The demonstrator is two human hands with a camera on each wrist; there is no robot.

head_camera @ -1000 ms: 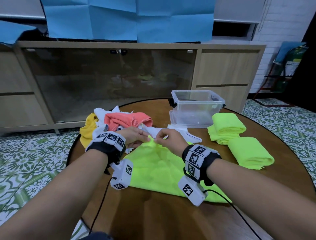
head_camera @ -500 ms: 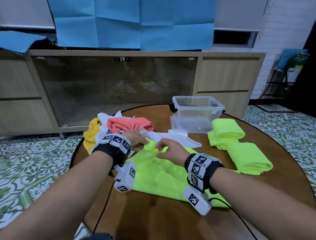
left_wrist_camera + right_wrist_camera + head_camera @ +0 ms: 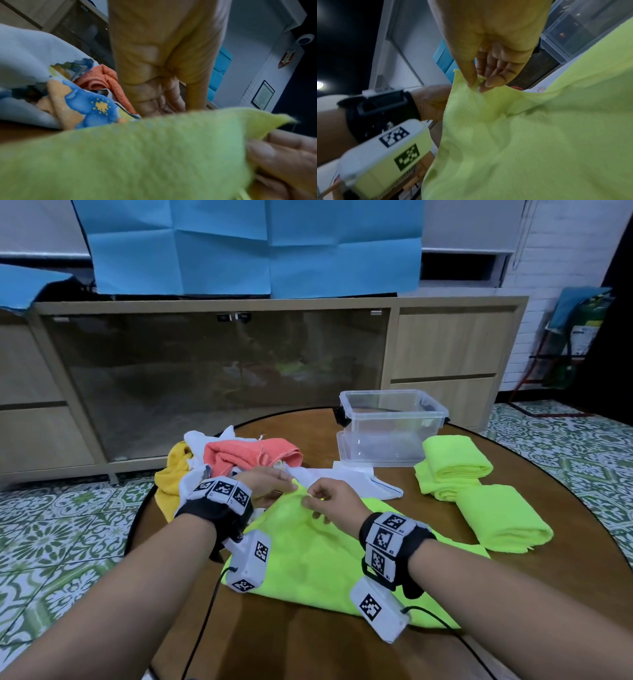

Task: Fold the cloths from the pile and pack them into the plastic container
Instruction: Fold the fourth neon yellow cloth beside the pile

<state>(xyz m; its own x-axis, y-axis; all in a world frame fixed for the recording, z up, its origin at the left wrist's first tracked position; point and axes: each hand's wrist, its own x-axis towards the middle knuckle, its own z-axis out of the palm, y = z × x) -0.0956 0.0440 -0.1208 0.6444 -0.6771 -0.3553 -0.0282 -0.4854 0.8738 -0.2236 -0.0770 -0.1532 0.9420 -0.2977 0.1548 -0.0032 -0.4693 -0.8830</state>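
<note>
A neon yellow-green cloth (image 3: 325, 563) lies spread on the round wooden table (image 3: 308, 642), with its far corner raised. My right hand (image 3: 308, 501) pinches that corner between thumb and fingertips, plainly seen in the right wrist view (image 3: 478, 85). My left hand (image 3: 287, 486) holds the cloth's edge just left of it; in the left wrist view (image 3: 171, 106) the cloth (image 3: 137, 155) hides its fingertips. The pile (image 3: 239, 457) of yellow, white and coral cloths sits behind the left hand. The clear plastic container (image 3: 390, 426) stands empty at the back right.
Two folded neon cloths (image 3: 452, 467) (image 3: 503, 518) lie right of the container, near the table's right side. A white cloth (image 3: 363, 482) lies flat in front of the container. A wooden cabinet with glass doors (image 3: 212, 378) stands behind the table.
Both hands stay at the cloth's far corner, lifting it slightly off the table. The head view has tilted and drawn a little nearer.
</note>
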